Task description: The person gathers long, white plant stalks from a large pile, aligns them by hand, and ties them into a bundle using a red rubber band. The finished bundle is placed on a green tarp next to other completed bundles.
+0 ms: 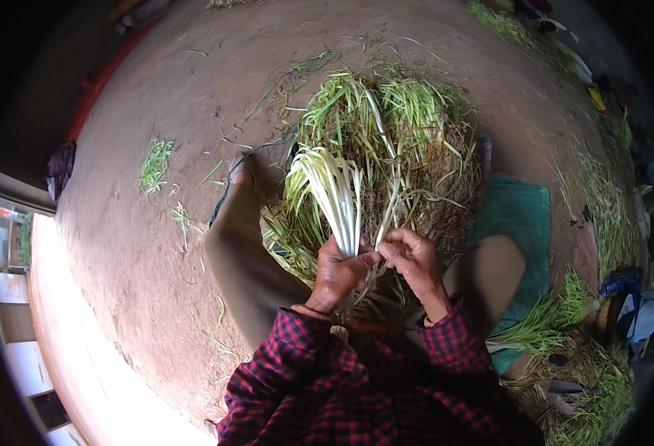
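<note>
My left hand (341, 273) grips a bundle of long white stalks with pale yellow-green leaves (335, 195), perhaps blanched chives or a similar leafy vegetable. The leafy ends point away from me and droop over to the left. Close beside it, the thumb and fingers of my right hand (410, 259) pinch a thin, pale, partly dry stalk (391, 214). Both hands nearly touch at the fingertips. Beneath and beyond them lies a large heap of green leafy stalks with brown roots (433, 122), between my bent legs.
A green cloth or sack (519, 212) lies under my right knee. More green stalks (533, 329) and trimmings (600, 390) lie at the lower right. A dark cord (223, 200) runs past my left foot. Small green scraps (158, 166) dot the earthen floor at left.
</note>
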Tool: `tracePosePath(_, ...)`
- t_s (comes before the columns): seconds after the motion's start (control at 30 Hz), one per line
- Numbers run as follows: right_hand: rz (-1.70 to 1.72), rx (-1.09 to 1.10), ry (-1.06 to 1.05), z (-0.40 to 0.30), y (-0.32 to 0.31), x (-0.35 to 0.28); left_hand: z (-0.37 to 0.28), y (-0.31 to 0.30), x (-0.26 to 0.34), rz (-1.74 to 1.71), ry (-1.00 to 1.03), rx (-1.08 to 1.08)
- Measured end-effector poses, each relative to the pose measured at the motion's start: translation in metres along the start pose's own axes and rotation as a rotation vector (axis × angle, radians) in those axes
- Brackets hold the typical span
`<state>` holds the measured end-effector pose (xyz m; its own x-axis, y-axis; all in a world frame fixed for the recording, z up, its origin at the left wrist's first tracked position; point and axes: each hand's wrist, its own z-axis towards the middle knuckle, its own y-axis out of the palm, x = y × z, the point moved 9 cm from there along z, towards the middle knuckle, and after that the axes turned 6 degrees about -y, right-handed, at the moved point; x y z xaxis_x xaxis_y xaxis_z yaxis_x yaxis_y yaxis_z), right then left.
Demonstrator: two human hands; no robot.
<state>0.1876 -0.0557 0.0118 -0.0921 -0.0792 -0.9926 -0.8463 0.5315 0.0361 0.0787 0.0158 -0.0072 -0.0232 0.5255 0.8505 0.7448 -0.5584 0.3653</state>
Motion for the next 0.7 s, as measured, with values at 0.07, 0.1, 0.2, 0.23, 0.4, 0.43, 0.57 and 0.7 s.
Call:
tracePosePath(0.07, -0.089, 0.036, -0.051, -0.005, -0.001, 0.003, 0.0, -0.002, -0.001, 0.002, 0.011, 0.005)
tracePosePath(0.1, -0.095, 0.056, -0.065, -0.006, -0.003, 0.003, 0.0, -0.003, -0.002, 0.001, 0.017, 0.006)
tracePosePath(0.2, -0.114, 0.142, -0.083, -0.012, -0.012, 0.01, -0.002, -0.006, 0.005, 0.024, 0.003, 0.027)
tracePosePath(0.23, -0.122, 0.191, -0.074, -0.015, -0.016, 0.012, -0.004, -0.008, 0.008, 0.036, -0.006, 0.037)
tracePosePath(0.4, -0.304, 0.322, 0.016, -0.031, -0.055, 0.058, -0.008, -0.01, 0.028, -0.218, -0.001, -0.034)
tracePosePath(0.43, -0.433, 0.259, -0.005, -0.03, -0.056, 0.062, -0.006, -0.016, 0.032, -0.191, 0.004, -0.015)
tracePosePath(0.57, -0.871, 0.038, 0.02, -0.029, -0.044, 0.043, -0.008, -0.035, 0.044, -0.234, 0.022, 0.052)
tracePosePath(0.7, -0.717, 0.08, -0.261, -0.027, -0.035, -0.015, -0.006, -0.032, 0.043, -0.288, 0.0, 0.004)
